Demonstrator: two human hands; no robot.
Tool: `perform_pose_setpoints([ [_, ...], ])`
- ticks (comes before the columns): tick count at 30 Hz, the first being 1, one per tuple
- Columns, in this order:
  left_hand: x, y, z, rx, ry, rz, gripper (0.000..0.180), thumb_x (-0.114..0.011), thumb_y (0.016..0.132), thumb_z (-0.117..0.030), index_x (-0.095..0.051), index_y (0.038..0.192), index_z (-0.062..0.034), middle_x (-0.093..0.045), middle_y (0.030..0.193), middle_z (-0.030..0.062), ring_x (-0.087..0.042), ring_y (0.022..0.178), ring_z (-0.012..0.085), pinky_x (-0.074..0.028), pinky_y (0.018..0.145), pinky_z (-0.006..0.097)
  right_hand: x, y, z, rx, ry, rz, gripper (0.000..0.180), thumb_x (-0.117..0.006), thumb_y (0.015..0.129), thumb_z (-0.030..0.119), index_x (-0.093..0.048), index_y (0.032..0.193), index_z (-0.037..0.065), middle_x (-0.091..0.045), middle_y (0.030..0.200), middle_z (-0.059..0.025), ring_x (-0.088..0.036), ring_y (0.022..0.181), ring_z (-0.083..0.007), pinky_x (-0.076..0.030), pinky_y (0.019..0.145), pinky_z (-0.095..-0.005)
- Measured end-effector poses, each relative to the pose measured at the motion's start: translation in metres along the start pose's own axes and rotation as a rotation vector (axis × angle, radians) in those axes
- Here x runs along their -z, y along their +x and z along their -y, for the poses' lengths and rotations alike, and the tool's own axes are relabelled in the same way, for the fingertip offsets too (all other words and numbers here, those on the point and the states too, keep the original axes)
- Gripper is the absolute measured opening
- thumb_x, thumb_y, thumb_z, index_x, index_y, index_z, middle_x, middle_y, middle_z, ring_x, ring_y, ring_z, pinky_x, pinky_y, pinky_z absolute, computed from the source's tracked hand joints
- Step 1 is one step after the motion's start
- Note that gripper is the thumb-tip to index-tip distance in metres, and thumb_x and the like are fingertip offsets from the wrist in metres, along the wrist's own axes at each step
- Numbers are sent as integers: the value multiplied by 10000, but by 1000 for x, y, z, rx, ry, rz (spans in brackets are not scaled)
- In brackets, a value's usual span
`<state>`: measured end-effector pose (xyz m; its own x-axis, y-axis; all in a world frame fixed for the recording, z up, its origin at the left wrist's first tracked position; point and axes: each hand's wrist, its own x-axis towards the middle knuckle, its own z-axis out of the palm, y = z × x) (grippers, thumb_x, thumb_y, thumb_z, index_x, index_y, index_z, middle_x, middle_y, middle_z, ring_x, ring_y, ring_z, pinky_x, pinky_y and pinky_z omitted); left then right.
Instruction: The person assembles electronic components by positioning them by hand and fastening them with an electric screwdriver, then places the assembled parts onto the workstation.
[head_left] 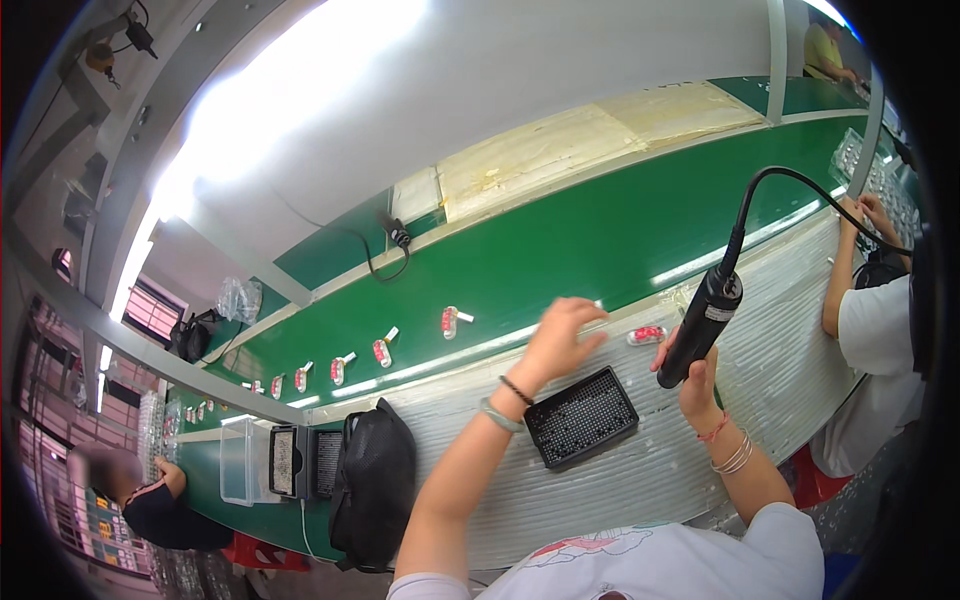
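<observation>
My right hand (698, 392) is wrapped round a black electric screwdriver (706, 322), its cable rising from the top end. The tool is tilted, and its tip is hidden. Close by, left of that grip, a small red and white oval part (647, 336) lies on the pale ribbed mat (490, 520). My left hand (563, 342) hovers over the mat's far edge beside the green belt, fingers stretched and thumb apart, with nothing visible in it. Below it sits a black tray (582, 418) with a grid of small holes.
Several red and white parts with white tabs lie along the green belt (540, 270). A black bag (378, 490), a clear plastic box (243, 460) and another gridded tray (288, 462) stand at left. Co-workers sit at both sides. A corded black tool (398, 234) lies beyond the belt.
</observation>
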<state>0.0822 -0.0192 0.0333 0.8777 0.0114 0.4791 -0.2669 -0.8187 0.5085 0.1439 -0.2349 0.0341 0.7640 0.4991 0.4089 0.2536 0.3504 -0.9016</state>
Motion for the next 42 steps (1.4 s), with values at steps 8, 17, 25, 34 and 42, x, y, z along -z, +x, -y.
perform_pose_setpoints([
  [8,74,-86,106,743,615,-312,287,-666,724,-100,-544,978,-43,-584,855,144,-565,860,316,-448,742,415,2,-4,-10,-64,72,-58,821,-450,689,805,-512,860,5,-523,620,-58,-523,567,-121,-403,512,-250],
  [17,35,-66,47,449,-39,-318,279,-662,751,-29,-592,1020,-23,-647,834,93,-584,672,167,-486,645,271,-44,17,13,-14,209,-108,926,-405,543,896,-417,881,34,-487,590,-69,-504,511,-147,-433,476,-254],
  [25,7,-58,14,259,-229,-33,235,-657,721,-37,-648,954,-52,-595,839,103,-546,794,287,-454,698,365,-87,2,-5,-114,321,-18,917,-408,551,893,-420,871,34,-493,603,-78,-526,519,-168,-454,481,-271],
  [34,3,-61,22,130,-124,-57,266,-656,717,2,-656,977,-51,-617,864,97,-585,802,246,-502,657,328,-89,0,-16,-151,301,-13,902,-428,560,882,-414,880,39,-487,610,-73,-530,540,-165,-461,509,-271],
  [42,3,-61,19,157,-154,-63,256,-657,709,-10,-650,961,-53,-603,848,94,-561,791,265,-463,682,347,-88,0,-18,-160,246,19,894,-436,566,877,-413,885,43,-486,627,-69,-529,549,-158,-457,510,-263],
])
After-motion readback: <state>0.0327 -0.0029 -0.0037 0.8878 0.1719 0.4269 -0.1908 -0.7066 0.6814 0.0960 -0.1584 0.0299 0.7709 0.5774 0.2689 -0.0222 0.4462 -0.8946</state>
